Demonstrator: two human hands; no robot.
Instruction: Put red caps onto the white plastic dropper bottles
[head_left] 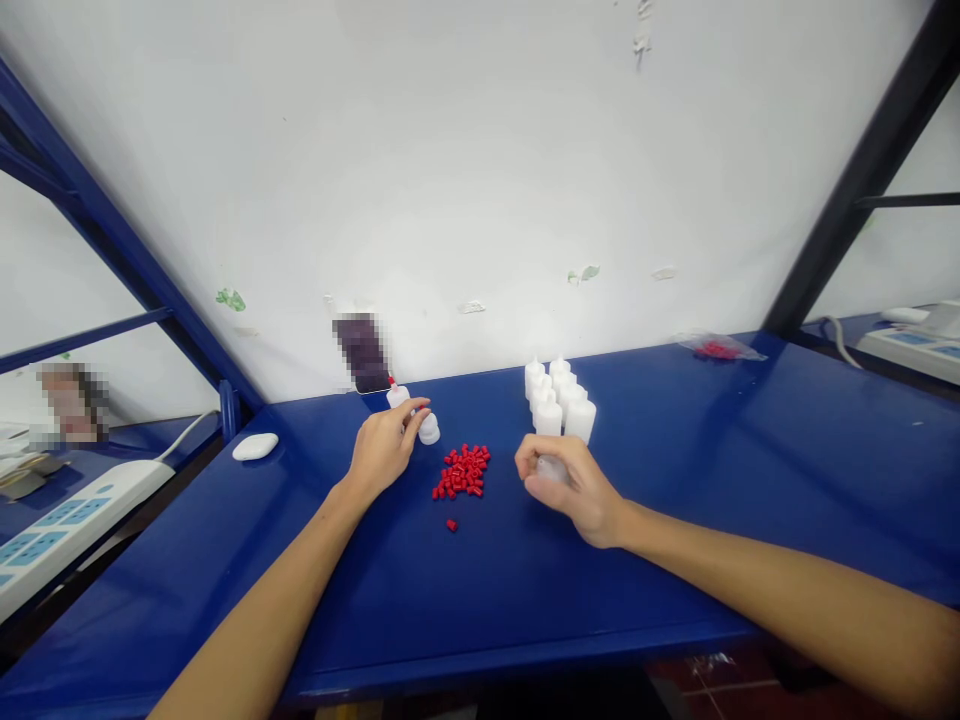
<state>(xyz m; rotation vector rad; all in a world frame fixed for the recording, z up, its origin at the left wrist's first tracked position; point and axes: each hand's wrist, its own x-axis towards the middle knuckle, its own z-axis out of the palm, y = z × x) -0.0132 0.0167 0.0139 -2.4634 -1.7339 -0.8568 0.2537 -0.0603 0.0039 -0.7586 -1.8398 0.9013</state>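
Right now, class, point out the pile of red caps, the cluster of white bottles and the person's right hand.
pile of red caps (463, 471), head view, pile's middle
cluster of white bottles (561, 398), head view, middle bottle
right hand (574, 488), head view, knuckles

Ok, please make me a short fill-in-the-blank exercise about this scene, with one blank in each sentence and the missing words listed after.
1. The small caps heaped between the two hands are ____ in colour.
2. The left hand rests on the table and touches a small ____ bottle.
3. The group of white bottles stands upright just behind the ____ hand.
4. The table top is ____ in colour.

Missing words: red; white; right; blue
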